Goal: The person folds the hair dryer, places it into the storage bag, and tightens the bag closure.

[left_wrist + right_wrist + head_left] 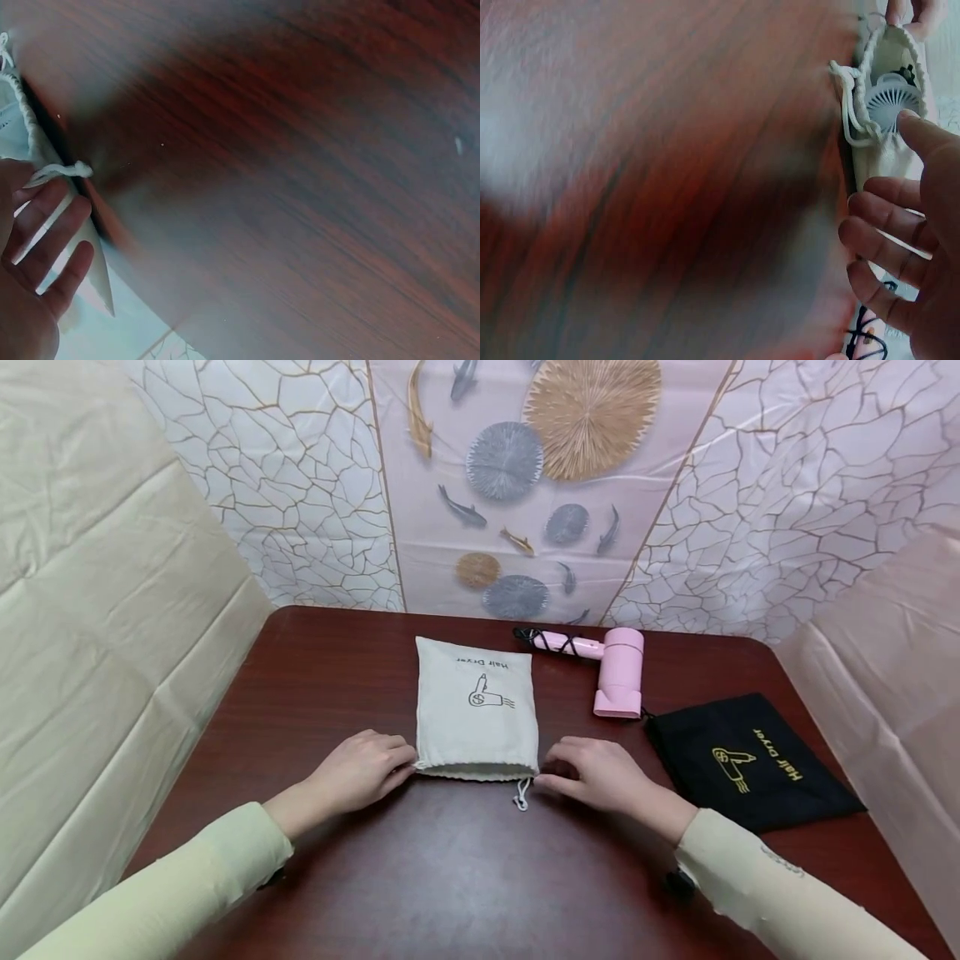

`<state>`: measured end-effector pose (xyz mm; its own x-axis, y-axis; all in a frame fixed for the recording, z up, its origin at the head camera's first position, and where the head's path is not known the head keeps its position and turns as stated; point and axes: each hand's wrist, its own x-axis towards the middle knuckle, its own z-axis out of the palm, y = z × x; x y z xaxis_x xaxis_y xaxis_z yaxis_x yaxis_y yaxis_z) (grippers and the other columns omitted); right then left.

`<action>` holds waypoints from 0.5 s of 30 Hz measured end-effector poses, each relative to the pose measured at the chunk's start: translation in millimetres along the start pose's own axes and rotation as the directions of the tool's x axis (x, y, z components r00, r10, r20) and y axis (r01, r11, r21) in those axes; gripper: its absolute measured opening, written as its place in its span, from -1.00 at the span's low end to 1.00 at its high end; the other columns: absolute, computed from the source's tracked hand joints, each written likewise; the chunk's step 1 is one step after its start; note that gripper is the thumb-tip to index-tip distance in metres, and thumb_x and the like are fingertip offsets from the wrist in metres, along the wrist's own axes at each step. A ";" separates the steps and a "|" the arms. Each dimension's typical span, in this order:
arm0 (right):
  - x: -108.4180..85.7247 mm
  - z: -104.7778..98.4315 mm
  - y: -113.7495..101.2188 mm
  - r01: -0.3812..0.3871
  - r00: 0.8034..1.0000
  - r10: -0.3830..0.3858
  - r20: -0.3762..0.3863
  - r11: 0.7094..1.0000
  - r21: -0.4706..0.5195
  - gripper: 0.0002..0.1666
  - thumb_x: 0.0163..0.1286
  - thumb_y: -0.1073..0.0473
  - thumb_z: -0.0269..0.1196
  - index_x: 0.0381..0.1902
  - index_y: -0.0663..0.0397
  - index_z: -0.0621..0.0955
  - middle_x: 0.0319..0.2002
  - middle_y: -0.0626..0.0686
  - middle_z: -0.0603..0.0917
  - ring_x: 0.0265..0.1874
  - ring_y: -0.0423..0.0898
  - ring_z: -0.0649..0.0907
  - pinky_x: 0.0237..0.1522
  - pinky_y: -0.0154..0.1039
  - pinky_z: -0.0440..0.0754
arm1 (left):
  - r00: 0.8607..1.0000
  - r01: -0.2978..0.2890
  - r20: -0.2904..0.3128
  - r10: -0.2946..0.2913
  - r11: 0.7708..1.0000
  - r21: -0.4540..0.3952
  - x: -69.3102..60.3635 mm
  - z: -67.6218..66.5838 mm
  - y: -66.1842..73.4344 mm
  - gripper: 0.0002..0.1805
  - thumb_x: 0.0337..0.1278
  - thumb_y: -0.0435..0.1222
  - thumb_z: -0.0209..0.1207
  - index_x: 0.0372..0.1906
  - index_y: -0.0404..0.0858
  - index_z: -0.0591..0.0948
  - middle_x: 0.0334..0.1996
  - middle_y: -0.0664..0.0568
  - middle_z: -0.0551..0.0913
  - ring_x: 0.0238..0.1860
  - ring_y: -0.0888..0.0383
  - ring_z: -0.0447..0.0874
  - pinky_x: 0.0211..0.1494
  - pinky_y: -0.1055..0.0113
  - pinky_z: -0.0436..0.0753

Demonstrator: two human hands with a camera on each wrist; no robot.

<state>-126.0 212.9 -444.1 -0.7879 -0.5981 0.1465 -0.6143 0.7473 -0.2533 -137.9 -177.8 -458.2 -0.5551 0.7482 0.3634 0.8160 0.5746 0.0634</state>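
A cream drawstring bag [477, 710] printed "Hair Dryer" lies on the table, its mouth facing me and partly open. Inside it, the right wrist view shows a white hair dryer's round slatted end [892, 105] beside something dark. My left hand [367, 768] pinches the mouth's left corner; its thumb is hidden in the left wrist view. At the right corner, by the hanging drawstring [522, 793], is my right hand [596, 772]. Its thumb touches the rim, while the other fingers are loosely bent and apart from the thumb.
A pink hair dryer [621, 672] with its black cord wound round the handle lies behind my right hand. To the right is a black "Hair Dryer" bag [750, 764]. Patterned cloth [300, 485] hangs behind the dark red wooden table [330, 677].
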 end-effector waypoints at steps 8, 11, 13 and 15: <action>15.1 16.3 -6.8 0.072 0.996 -0.075 -0.041 0.995 -0.074 -0.56 0.32 -0.24 0.50 -0.43 -0.08 0.62 -0.49 -0.13 0.49 -0.59 -0.20 0.42 -0.49 -0.22 0.45 | 1.000 0.019 0.005 -0.019 0.999 0.047 -6.3 2.6 0.7 -0.83 0.24 -0.28 0.44 -0.38 -0.10 0.64 -0.34 0.12 0.67 -0.30 0.12 0.71 -0.13 0.12 0.66; 17.8 20.3 -6.6 0.094 0.994 -0.098 -0.048 0.991 -0.090 -0.55 0.29 -0.21 0.53 -0.46 -0.08 0.59 -0.50 -0.14 0.47 -0.56 -0.18 0.43 -0.44 -0.19 0.45 | 1.000 0.020 0.002 -0.020 0.999 0.047 -7.5 2.6 0.9 -0.82 0.24 -0.28 0.44 -0.38 -0.11 0.64 -0.34 0.11 0.67 -0.30 0.11 0.71 -0.15 0.12 0.65; 18.4 21.9 -6.1 0.113 0.992 -0.117 -0.044 0.989 -0.091 -0.58 0.29 -0.14 0.55 -0.46 -0.08 0.57 -0.49 -0.14 0.45 -0.53 -0.18 0.44 -0.41 -0.18 0.43 | 1.000 0.022 0.000 -0.022 0.999 0.049 -8.3 2.4 0.6 -0.83 0.24 -0.28 0.45 -0.38 -0.11 0.64 -0.34 0.11 0.66 -0.30 0.11 0.71 -0.15 0.12 0.65; 18.5 22.8 -4.8 0.139 0.989 -0.142 -0.036 0.987 -0.084 -0.63 0.29 -0.05 0.55 -0.45 -0.07 0.58 -0.48 -0.13 0.46 -0.51 -0.19 0.44 -0.37 -0.18 0.43 | 1.000 0.022 0.000 -0.022 0.999 0.049 -9.3 1.9 -0.2 -0.84 0.24 -0.27 0.45 -0.37 -0.11 0.65 -0.34 0.11 0.66 -0.30 0.11 0.71 -0.15 0.12 0.65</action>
<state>-136.6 191.6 -461.9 -0.6936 -0.6875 0.2153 -0.7191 0.6786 -0.1497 -133.2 -184.3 -463.4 -0.5727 0.7357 0.3616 0.7950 0.6061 0.0260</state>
